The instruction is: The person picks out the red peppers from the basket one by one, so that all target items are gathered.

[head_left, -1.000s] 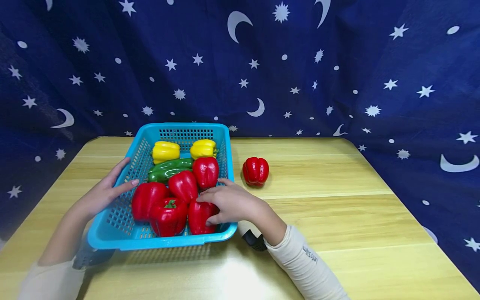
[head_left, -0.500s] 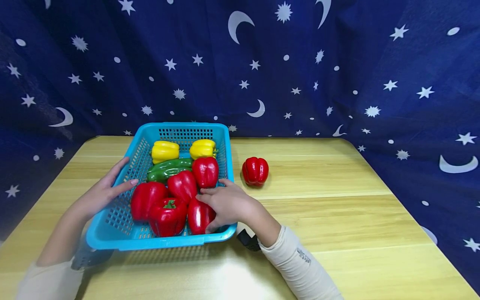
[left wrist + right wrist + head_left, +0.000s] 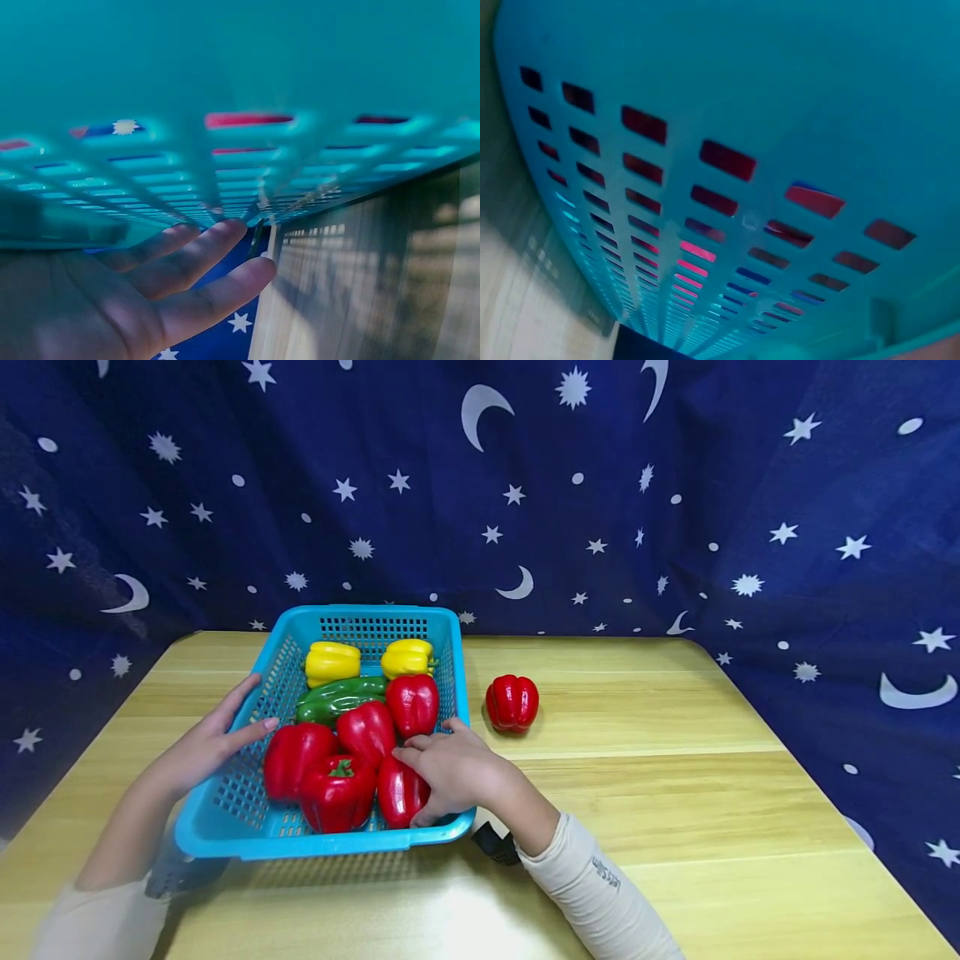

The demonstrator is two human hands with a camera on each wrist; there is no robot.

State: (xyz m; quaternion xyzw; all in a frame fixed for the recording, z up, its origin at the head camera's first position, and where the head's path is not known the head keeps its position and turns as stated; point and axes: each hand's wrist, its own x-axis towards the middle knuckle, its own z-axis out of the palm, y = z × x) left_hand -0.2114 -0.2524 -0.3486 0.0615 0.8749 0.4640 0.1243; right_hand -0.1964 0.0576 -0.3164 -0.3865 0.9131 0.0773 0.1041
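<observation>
The basket [image 3: 322, 847] is showing smooth moulded plastic, its unperforated wall band reading satin and its rim carrying a soft sheen. The red peppers [image 3: 337, 797] are presenting smooth, high-gloss, waxy-looking skins and returning bright highlights. The yellow peppers [image 3: 331, 664] and green vegetables [image 3: 332, 708] are likewise shining. The table [image 3: 675, 785] is exhibiting pale wood grain, its smooth surface reflecting strong glare in the foreground. The backdrop [image 3: 390, 585] is hanging as matt, lightly creased cloth. The sleeves [image 3: 603, 889] are appearing as matt, fine-textured fabric.

The left hand [image 3: 197, 753] extends its fingers [image 3: 217, 297]; the right hand [image 3: 456, 770] curves, palm down.
</observation>
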